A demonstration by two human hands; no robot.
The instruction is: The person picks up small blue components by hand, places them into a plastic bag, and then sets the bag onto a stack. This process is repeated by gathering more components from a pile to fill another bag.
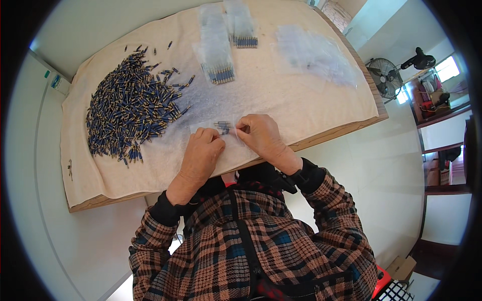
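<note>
Close to the table's near edge, a small clear plastic bag (206, 124) lies between my hands with several small blue-and-gold cylindrical pieces (222, 124) in or on it. My left hand (201, 153) is closed at the bag's near left side, fingers bent and thumb against them. On the other side, my right hand (263, 138) pinches the right edge of the bag between thumb and forefinger. A large heap of the same blue-and-gold pieces (133, 103) spreads over the left of the table; their exact kind is too small to tell.
A cream cloth (281, 113) covers the wooden table (346, 124). Filled clear bags (221, 72) of pieces lie in stacks at the back middle, more filled bags (245, 41) beside them. Flat clear bags (316, 55) are piled at the back right. A fan (385, 78) stands beyond.
</note>
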